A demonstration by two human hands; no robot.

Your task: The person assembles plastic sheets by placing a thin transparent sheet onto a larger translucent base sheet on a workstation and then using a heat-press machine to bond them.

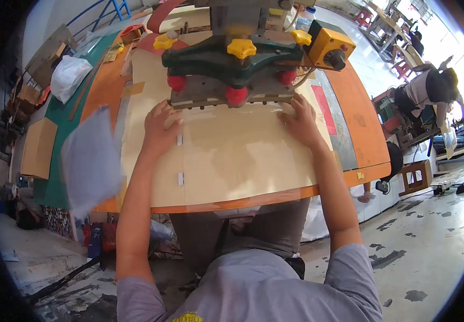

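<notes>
So the press (232, 68) is set over the far part of an orange tabletop (358, 102), and a big cream sheet (237, 161) is spread flat on the press's near side. The left grip (159, 130) is placed right by the press's left front corner, fingers half bent, thumb spread away, nothing visibly pinched. The right grip (300, 124) is held much the same by the right front corner, also loosely curled around nothing visible. Whether the press itself is touched by any fingertips can't be told. Two white strips (180, 178) are seen on the sheet, near-left of the press. The press is topped with yellow knobs (241, 49), red balls (237, 96) are fitted lower down, and a yellow control box (320, 47) is mounted at its right. Way left of the press, a white bag (70, 78) can be spotted.
</notes>
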